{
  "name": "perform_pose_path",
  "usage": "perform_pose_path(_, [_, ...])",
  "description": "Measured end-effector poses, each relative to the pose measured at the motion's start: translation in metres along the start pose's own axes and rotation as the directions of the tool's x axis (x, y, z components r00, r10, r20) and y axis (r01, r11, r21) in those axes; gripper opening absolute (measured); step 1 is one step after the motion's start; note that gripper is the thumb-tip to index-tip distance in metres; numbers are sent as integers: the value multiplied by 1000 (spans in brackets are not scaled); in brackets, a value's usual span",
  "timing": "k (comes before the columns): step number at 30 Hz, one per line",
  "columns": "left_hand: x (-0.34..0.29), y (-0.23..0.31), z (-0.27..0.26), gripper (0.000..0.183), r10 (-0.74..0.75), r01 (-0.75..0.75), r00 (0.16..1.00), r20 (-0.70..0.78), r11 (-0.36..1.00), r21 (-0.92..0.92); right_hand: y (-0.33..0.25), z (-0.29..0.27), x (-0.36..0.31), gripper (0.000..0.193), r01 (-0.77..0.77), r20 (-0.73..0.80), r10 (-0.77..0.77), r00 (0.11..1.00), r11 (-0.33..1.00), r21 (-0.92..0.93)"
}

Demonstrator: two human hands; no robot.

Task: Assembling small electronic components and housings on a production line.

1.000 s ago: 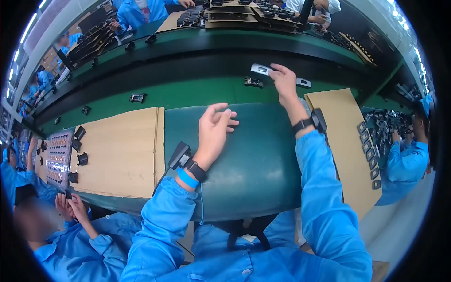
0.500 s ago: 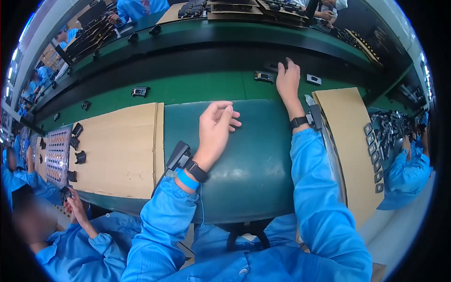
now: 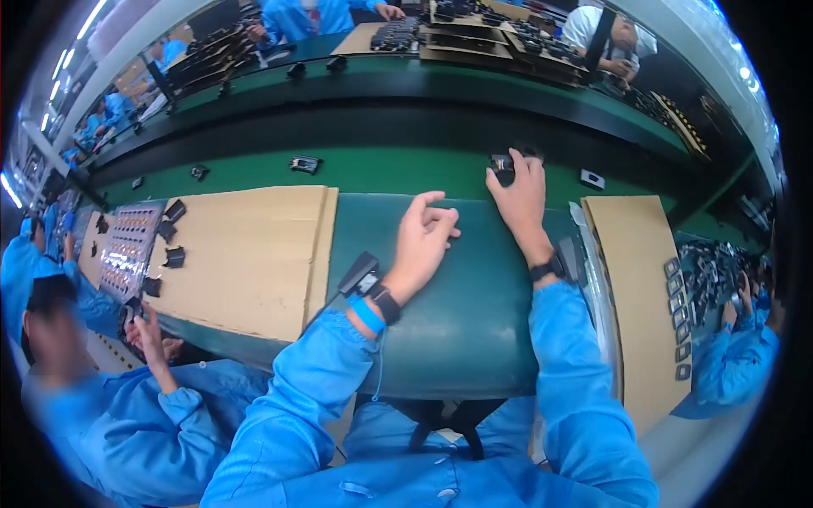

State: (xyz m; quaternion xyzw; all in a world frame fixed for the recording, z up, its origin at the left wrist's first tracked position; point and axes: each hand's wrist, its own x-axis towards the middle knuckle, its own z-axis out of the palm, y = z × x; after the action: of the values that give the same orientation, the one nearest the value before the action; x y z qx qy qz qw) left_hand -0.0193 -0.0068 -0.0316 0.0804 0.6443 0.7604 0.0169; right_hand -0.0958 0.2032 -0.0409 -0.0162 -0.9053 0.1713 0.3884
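Observation:
My right hand [image 3: 519, 195] reaches to the green strip at the far side of the table, its thumb and fingers curled around a small black device [image 3: 501, 167] with a pale patch on top. The fingers hide part of that device. A dark shape beside the fingertips is too blurred to make out. My left hand [image 3: 421, 241] hovers over the dark green table mat [image 3: 457, 330], fingers loosely bent and apart, holding nothing. On the strip to the right of my right hand lies a grey-and-black device [image 3: 592, 179], and farther left another small device [image 3: 305, 163].
A cardboard sheet [image 3: 246, 262] with black parts and a clear tray [image 3: 131, 245] lies at left, where a co-worker [image 3: 161, 415] sits. Another cardboard sheet [image 3: 631, 296] at right carries a row of black frames [image 3: 678, 309]. A dark ledge [image 3: 406, 106] runs beyond the strip.
My right hand has come down over the black device, which lay beside it before, and its fingers now curl around it. My left hand stays over the mat. The whole view has shifted.

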Motion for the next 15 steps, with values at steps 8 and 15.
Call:
perform_pose_path(8, [-4, -5, -10, 35, 144, -143, 989, 45, 989, -22, -85, -64, -81, 63, -92, 194, -38, 980, 781, 617])
perform_pose_path(15, [1, 2, -8, 23, 99, -99, 995, -2, 988, -122, -50, -65, -68, 34, -461, 469, 36, 883, 265, 847])
